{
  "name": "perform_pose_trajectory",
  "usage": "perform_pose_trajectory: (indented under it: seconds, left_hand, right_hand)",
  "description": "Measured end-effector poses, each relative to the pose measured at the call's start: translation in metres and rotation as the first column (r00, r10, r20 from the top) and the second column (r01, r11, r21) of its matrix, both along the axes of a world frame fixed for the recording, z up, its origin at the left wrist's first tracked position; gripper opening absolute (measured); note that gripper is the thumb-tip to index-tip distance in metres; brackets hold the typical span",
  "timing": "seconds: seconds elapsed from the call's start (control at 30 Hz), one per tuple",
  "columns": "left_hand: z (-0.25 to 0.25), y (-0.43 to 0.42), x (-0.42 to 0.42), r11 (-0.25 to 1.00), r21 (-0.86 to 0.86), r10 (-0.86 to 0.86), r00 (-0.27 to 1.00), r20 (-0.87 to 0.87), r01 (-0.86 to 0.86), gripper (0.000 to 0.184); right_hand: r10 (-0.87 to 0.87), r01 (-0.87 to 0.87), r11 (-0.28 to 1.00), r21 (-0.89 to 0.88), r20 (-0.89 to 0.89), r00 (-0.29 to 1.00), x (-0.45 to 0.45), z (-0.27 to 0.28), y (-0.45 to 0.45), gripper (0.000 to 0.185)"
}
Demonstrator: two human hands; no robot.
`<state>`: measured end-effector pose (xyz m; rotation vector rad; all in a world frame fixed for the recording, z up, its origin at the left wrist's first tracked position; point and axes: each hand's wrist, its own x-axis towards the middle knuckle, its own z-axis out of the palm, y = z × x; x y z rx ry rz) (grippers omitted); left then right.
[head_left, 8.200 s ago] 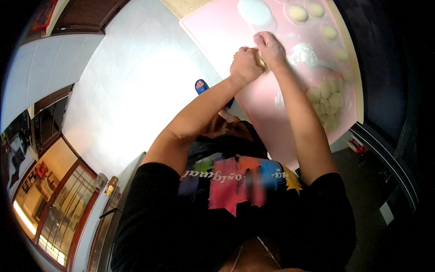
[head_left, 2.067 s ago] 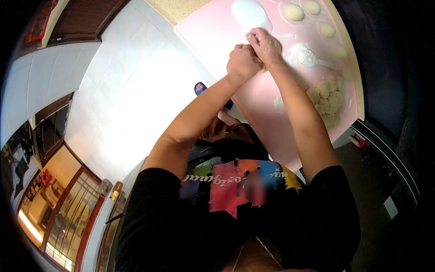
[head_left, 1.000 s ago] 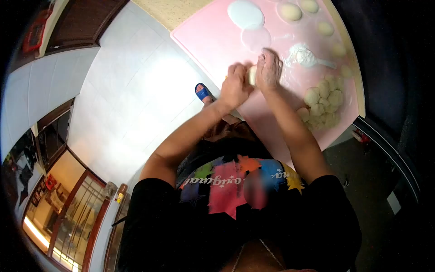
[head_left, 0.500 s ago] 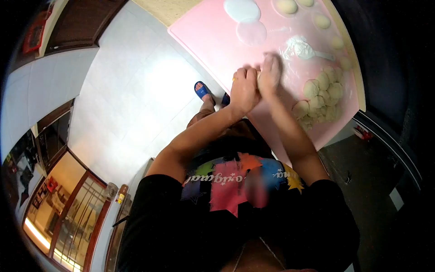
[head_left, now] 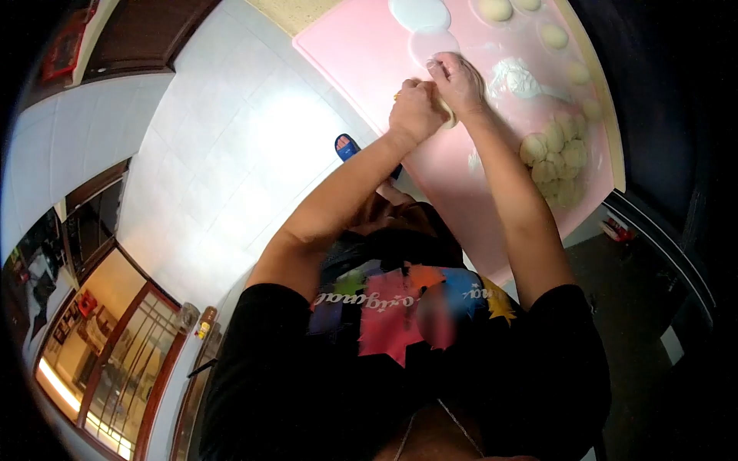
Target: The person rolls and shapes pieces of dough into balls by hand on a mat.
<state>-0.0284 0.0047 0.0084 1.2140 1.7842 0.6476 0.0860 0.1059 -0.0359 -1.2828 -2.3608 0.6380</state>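
At the left, pale, glossy tiles make up the floor (head_left: 223,154), where a blue sandal (head_left: 347,147) shows beside the counter (head_left: 286,15). A smooth pink mat (head_left: 342,54) covers much of the counter, seemingly to keep work off its beige top. On the mat's far side lies a pale, flat disc (head_left: 419,14), a fainter round sheet (head_left: 430,44) against its near edge.

Nearer, the left hand (head_left: 419,107) is clamped around a piece of dough (head_left: 449,117), which sits on the mat between both palms, soft, cream-coloured and mostly covered. The right hand (head_left: 459,83) presses alongside with curled fingers, probably to brace it; whether these grip the dough cannot be told.

Just right of the hands, a loose heap of white powder (head_left: 516,78) sits within easy reach, perhaps against sticking. Farther off, smooth dough rounds (head_left: 553,35) stand apart along the right edge, likely so they do not join. On the near right, a cluster of lumpy, dusted dough pieces (head_left: 555,154) lies packed together, perhaps to save room.
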Motion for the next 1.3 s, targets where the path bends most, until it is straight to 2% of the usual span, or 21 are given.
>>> perform_pose_trajectory:
  seconds: [0.03, 0.07, 0.1, 0.13, 0.17, 0.23, 0.27, 0.37, 0.4, 0.57, 0.63, 0.7, 0.73, 0.77, 0.8, 0.83, 0.9, 1.07, 1.17, 1.23, 1.3]
  left_hand:
    - [-0.002, -0.007, 0.006, 1.000, 0.001, -0.002, 1.000, -0.001, 0.002, 0.054]
    - [-0.004, -0.018, 0.014, 0.997, 0.077, -0.011, 0.999, -0.048, 0.015, 0.051]
    - [-0.005, -0.030, 0.021, 0.988, 0.152, -0.016, 0.996, -0.093, 0.030, 0.049]
    - [-0.005, -0.043, 0.028, 0.985, 0.162, -0.037, 0.993, -0.110, 0.054, 0.057]
    - [-0.008, -0.056, 0.033, 0.985, 0.161, -0.038, 0.994, -0.106, 0.055, 0.057]
    - [-0.016, -0.076, 0.037, 0.948, 0.310, -0.020, 0.984, -0.179, 0.075, 0.067]
    - [-0.018, -0.079, 0.037, 0.952, 0.300, -0.022, 0.991, -0.134, 0.062, 0.069]
    - [-0.004, -0.068, 0.015, 0.971, 0.237, -0.013, 1.000, 0.028, 0.006, 0.062]
    - [0.003, -0.061, 0.008, 0.969, 0.246, 0.006, 0.999, -0.035, 0.003, 0.063]
    - [-0.002, -0.015, -0.010, 0.998, 0.054, 0.008, 0.999, 0.045, -0.011, 0.063]
    - [0.004, -0.007, -0.004, 0.999, -0.019, -0.029, 0.999, 0.046, 0.030, 0.060]
    - [0.009, -0.013, 0.007, 0.999, -0.026, -0.034, 0.999, 0.032, 0.035, 0.060]
    - [0.008, -0.023, 0.017, 0.999, 0.032, -0.036, 0.999, -0.040, 0.037, 0.061]
    - [0.005, -0.032, 0.024, 0.995, 0.092, -0.032, 0.993, -0.112, 0.043, 0.062]
    - [-0.003, -0.044, 0.031, 0.990, 0.108, -0.076, 0.990, -0.122, 0.090, 0.068]
    - [-0.012, -0.056, 0.037, 0.990, 0.108, -0.077, 0.990, -0.119, 0.090, 0.068]
    - [-0.016, -0.074, 0.041, 0.950, 0.295, -0.034, 0.973, -0.226, 0.102, 0.072]
    - [-0.007, -0.062, 0.009, 0.982, 0.190, -0.031, 0.999, 0.027, 0.026, 0.072]
    - [0.001, -0.030, -0.004, 1.000, 0.026, -0.011, 0.997, 0.079, 0.009, 0.071]
    - [0.002, -0.015, 0.000, 0.999, 0.035, 0.000, 0.998, 0.059, -0.002, 0.071]
    - [0.001, -0.006, 0.006, 0.999, -0.031, -0.044, 0.999, 0.009, 0.044, 0.070]
  right_hand:
    - [-0.002, 0.002, 1.000, 0.001, -0.001, 1.000, 0.005, 0.002, -0.008, 0.034]
    - [-0.286, 0.114, 0.862, -0.493, -0.290, 0.913, 0.014, 0.005, -0.022, 0.036]
    - [-0.628, 0.009, 0.506, -0.862, -0.361, 0.689, 0.022, 0.005, -0.034, 0.038]
    - [-0.690, 0.139, 0.513, -0.847, -0.311, 0.653, 0.029, -0.008, -0.049, 0.042]
    - [-0.802, 0.297, 0.509, -0.808, -0.319, 0.506, 0.013, 0.010, -0.075, 0.039]
    - [-0.455, 0.371, 0.875, -0.312, -0.261, 0.852, 0.019, 0.003, -0.110, 0.033]
    - [-0.324, 0.330, 0.944, 0.020, -0.134, 0.936, 0.029, -0.022, -0.109, 0.028]
    - [-0.240, 0.237, 0.948, 0.212, -0.012, 0.971, 0.017, -0.011, -0.075, 0.029]
    - [-0.254, 0.239, 0.949, 0.208, 0.048, 0.966, 0.013, -0.010, -0.063, 0.029]
    - [-0.108, 0.095, 0.958, 0.272, 0.031, 0.994, 0.007, -0.008, -0.017, 0.027]
    - [-0.025, 0.013, 0.995, 0.104, 0.116, 0.993, 0.007, 0.001, -0.011, 0.029]
    - [-0.047, 0.046, 0.998, 0.048, 0.009, 0.999, 0.009, 0.006, -0.015, 0.038]
    - [-0.311, 0.155, 0.865, -0.478, -0.268, 0.912, 0.017, 0.011, -0.023, 0.046]
    - [-0.633, 0.033, 0.496, -0.868, -0.335, 0.698, 0.025, 0.016, -0.031, 0.053]
    - [-0.659, 0.146, 0.530, -0.835, -0.297, 0.691, 0.019, 0.035, -0.052, 0.063]
    - [-0.605, 0.328, 0.695, -0.640, -0.274, 0.748, 0.019, 0.019, -0.070, 0.049]
    - [-0.362, 0.360, 0.932, -0.054, -0.233, 0.903, 0.026, -0.004, -0.101, 0.036]
    - [-0.212, 0.196, 0.927, 0.320, 0.014, 0.977, 0.020, -0.014, -0.056, 0.029]
    - [-0.124, 0.100, 0.961, 0.258, 0.078, 0.989, 0.017, -0.015, -0.025, 0.024]
    - [-0.086, 0.074, 0.953, 0.295, 0.030, 0.996, 0.014, -0.015, -0.014, 0.021]
    - [-0.015, 0.003, 0.985, 0.174, 0.068, 0.998, 0.014, -0.010, -0.009, 0.023]
